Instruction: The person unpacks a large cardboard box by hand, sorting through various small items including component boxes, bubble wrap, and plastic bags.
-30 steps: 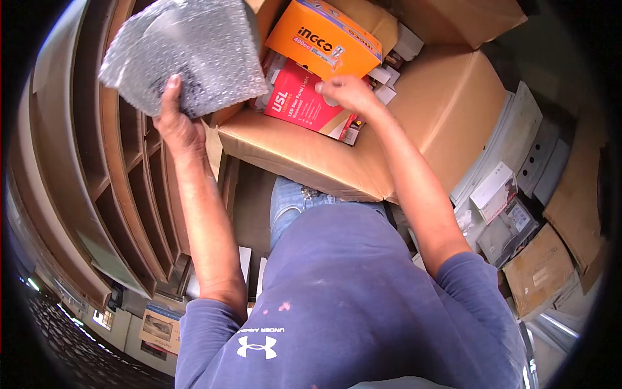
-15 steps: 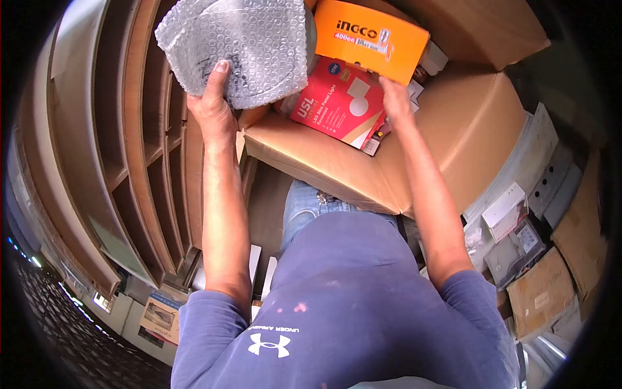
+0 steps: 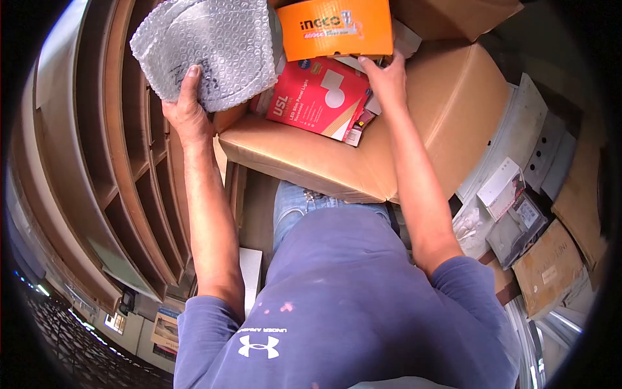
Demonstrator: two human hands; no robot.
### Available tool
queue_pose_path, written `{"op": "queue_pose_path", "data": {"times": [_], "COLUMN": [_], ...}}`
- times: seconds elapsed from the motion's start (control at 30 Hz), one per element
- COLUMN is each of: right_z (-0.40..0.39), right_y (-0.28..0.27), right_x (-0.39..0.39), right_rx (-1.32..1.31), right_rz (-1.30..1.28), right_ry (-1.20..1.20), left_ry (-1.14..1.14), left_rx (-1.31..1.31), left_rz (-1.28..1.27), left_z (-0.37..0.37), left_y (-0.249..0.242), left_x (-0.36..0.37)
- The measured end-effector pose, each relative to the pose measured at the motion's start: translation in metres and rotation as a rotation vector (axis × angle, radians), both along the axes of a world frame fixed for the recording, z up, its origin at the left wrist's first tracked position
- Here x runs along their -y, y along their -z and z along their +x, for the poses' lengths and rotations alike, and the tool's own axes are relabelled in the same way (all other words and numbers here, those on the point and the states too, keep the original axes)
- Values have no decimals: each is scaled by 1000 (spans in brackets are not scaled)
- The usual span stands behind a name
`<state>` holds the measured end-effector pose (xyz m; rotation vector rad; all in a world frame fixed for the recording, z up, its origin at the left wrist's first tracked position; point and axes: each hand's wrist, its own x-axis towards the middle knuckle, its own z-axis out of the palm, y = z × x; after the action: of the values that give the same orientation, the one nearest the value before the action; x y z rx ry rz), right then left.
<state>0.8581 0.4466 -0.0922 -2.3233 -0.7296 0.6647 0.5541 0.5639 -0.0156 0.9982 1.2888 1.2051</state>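
My left hand (image 3: 188, 113) is closed on a bubble-wrapped package (image 3: 214, 48) with dark handwriting on it, thumb on top and fingers hidden beneath. The package is held up at the left of a big open cardboard box (image 3: 311, 165). My right hand (image 3: 387, 81) grips the lower right edge of an orange INGCO box (image 3: 337, 44); some fingers are out of sight behind it. Below that lies a red USL LED slim panel light box (image 3: 314, 97), inside the cardboard box among other small packs.
Wooden shelving with compartments (image 3: 123, 149) rises on the left. At the right are a white carton (image 3: 501, 188), a worn brown carton (image 3: 547, 269) and pale panels (image 3: 512, 136). A cardboard flap (image 3: 453, 19) stands up behind the box.
The view has shifted, so most things appear further left. The orange box now sits more level, its right end raised, with my right hand on its lower edge. The bubble-wrapped package stays in my left hand.
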Motion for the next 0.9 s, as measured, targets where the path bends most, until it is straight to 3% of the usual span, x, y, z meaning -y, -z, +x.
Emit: {"op": "queue_pose_path", "data": {"times": [0.03, 0.07, 0.13, 0.17, 0.2, 0.3, 0.43, 0.57, 0.73, 0.83, 0.87, 0.9], "right_z": [2, 2, 1, 0, 0, 9, 19, 21, 25, 27, 35, 46], "right_y": [2, -8, -36, -40, -42, -43, -47, -36, -79, -108, -101, -87], "right_x": [7, 8, 6, 3, -4, -38, -74, -91, -100, -96, -90, -81], "right_rx": [203, 204, 517, 494, 504, 685, 765, 564, 584, 289, 289, 327], "right_rz": [48, 47, 198, 161, 163, -7, 75, 114, -41, -273, -276, -108], "right_ry": [-59, -67, -414, -565, -569, -1063, -1258, -1262, -1287, -1087, -1095, -1020], "left_ry": [1, -1, -13, -20, -23, -23, -51, -48, -44, -59, -62, -70], "left_rx": [-9, -21, -26, -28, -18, -22, -22, -28, -65, -40, -23, -24], "left_rz": [3, 6, 12, 25, 29, 49, 77, 108, 135, 169, 170, 168], "left_z": [2, 2, 0, 1, 2, 3, 7, 5, 4, 8, 8, 6], "left_y": [-2, -3, 1, 2, 3, 2, 5, 11, 12, 11, 11, 12], "left_x": [1, 3, 4, 3, 2, 4, 5, 1, 3, 4, 4, 4]}}
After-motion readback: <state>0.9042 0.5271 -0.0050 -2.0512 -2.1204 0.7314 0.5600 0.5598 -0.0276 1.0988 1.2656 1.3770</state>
